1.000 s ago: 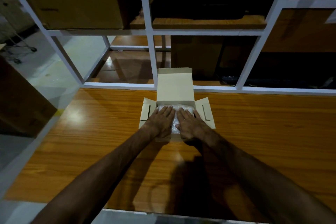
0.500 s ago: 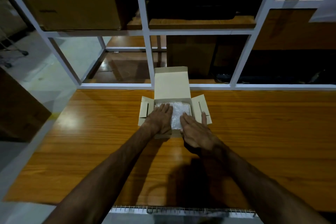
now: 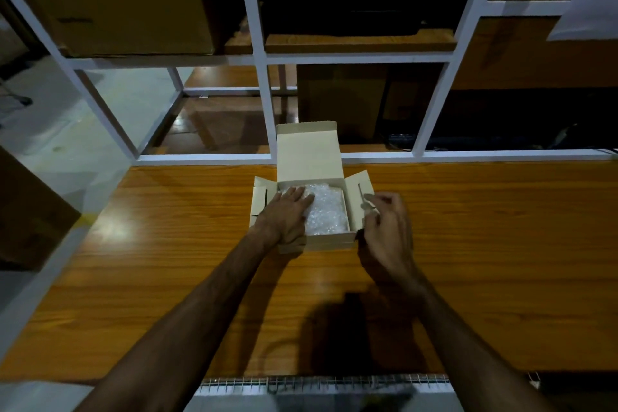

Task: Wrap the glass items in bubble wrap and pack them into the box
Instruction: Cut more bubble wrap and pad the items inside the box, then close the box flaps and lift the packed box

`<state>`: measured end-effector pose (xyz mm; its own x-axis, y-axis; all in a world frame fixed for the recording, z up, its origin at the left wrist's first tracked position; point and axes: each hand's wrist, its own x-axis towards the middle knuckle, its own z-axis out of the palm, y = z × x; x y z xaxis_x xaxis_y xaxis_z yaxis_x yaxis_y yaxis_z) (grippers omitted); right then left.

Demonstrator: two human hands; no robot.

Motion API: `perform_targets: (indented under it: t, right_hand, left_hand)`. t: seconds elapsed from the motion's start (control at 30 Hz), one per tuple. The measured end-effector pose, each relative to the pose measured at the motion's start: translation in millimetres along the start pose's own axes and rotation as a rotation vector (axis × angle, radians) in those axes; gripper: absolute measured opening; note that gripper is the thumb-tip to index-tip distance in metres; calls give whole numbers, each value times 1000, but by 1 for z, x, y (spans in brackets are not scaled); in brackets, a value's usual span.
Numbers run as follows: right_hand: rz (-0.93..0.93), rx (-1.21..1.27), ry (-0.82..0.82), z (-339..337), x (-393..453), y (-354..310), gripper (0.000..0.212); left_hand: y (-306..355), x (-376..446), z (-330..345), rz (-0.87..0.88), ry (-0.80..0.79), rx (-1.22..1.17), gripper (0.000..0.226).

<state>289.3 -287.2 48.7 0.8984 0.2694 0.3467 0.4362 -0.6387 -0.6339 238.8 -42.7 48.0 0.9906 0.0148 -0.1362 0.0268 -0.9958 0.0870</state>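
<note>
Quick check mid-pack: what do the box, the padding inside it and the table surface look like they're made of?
Box: thin pale cardboard, matte, with folded flaps and cut slots. Padding: clear plastic bubble wrap, going by its whitish, pebbled glint under the left hand. Table: wood or wood-look laminate, glossy; grain lines and a bright reflection show, but which of the two cannot be told.

Glossy wooden table [image 3: 468, 278]; open cardboard box [image 3: 309, 157] sits at far edge, centre.
</note>
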Motion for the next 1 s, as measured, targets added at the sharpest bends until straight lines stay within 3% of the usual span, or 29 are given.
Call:
perform_targets:
  t: [0.07, 0.17, 0.23, 0.3, 0.37, 0.43, 0.5, 0.6, 0.67, 0.73, 0.87, 1.0]
  right_hand:
    - [250, 196, 53, 6, 6, -4, 42]
    - [637, 539, -3, 17, 17, -10, 56]
    - [727, 674, -40, 24, 19, -10, 54]
    - [743, 711, -12, 27, 20, -15, 45]
    - [704, 673, 33, 32, 20, -16, 35]
    - [634, 649, 35, 39, 19, -17, 24]
    - [555, 594, 4, 44, 17, -23, 23]
    - [330, 333, 18, 51, 9, -30, 39]
    - [146, 140, 29, 58, 3, -28, 43]
    - [57, 27, -26, 62, 0, -23, 46]
    - [-49, -59, -189, 57, 0, -15, 54]
    - [-123, -135, -332, 48, 1, -9, 65]
  left_hand:
    - [2, -5, -2, 12, 43, -32, 77]
    - [9, -13, -4, 13, 124, -118, 65]
    - [16, -24, -1, -44, 246, -171, 55]
    - [24, -39, 4, -198, 467, -211, 48]
    - [28, -54, 9, -444, 685, -263, 40]
    - [28, -65, 13, -658, 804, -329, 37]
    - [23, -68, 19, -777, 817, -434, 43]
    - [16, -60, 26, -909, 778, -837, 52]
    - [14, -56, 28, -906, 764, -1052, 46]
    - [14, -54, 26, -891, 777, -1097, 44]
    - [19, -46, 16, -815, 844, -1023, 34]
    - [39, -36, 7, -705, 793, -862, 20]
